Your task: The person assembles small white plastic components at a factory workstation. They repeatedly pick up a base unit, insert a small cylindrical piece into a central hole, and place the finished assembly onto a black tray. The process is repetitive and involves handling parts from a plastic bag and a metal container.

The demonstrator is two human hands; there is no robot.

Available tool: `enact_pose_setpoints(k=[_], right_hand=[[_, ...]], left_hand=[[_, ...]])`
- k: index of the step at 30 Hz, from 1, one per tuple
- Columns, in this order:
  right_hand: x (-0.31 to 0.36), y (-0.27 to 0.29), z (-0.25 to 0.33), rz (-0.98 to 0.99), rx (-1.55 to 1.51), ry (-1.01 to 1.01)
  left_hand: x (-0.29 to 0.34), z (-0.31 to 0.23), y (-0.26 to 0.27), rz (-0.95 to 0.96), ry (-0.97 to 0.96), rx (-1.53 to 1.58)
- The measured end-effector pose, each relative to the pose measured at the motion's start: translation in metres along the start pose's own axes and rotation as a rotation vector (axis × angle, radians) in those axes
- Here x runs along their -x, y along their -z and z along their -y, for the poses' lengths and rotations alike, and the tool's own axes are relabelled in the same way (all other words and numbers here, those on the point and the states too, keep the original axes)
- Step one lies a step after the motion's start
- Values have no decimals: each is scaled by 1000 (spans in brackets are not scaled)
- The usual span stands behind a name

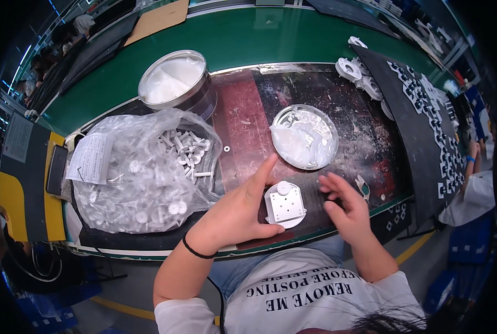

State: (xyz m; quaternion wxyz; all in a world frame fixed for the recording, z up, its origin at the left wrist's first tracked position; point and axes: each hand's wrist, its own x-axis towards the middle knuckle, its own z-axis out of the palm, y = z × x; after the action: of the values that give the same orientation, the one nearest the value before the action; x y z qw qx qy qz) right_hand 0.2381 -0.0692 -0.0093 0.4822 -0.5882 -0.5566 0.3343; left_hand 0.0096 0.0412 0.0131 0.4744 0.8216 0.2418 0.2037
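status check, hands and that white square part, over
Left hand open, cupped round white square part on the mat. Right hand beside it, fingers loose, grip unclear. Clear bag of white parts sits left, not blocking.

left hand [240, 209]: open, fingers spread, thumb out | right hand [344, 207]: raised, fingers loosely curled, blurred

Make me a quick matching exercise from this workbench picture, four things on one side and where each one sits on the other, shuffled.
Things:
1. white square part
2. clear bag of white pins
3. shallow dish of white paste
4. large tub of white paste

Places:
A. far left of the mat, behind the bag
B. between the left hand and right hand
C. left of the left hand
D. beyond the square part

Pairs: 1-B, 2-C, 3-D, 4-A
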Motion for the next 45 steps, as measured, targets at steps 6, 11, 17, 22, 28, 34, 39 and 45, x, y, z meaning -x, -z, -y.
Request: enact_pose_setpoints(k=[6,11,17,22,28,34,39,45], right_hand=[[22,51,-14,-195,165,138],[26,65,-27,-242,243,184],[22,66,-26,-251,350,340],[17,70,-24,-215,389,382],[19,74,-30,-212,332,488],[20,73,-31,-227,330,514],[17,71,-31,-258,339,547],[7,75,2,-175,231,351]], left_hand=[[-3,-12,3,-36,2,-40],[-57,-31,30,-271,-162,-222],[-180,-25,70,-531,16,-633],[-237,53,96,-714,276,-592],[-255,108,108,-808,281,-486],[-252,116,114,-776,296,-337],[-245,99,111,-788,169,-556],[-168,0,45,-374,-169,-469]])
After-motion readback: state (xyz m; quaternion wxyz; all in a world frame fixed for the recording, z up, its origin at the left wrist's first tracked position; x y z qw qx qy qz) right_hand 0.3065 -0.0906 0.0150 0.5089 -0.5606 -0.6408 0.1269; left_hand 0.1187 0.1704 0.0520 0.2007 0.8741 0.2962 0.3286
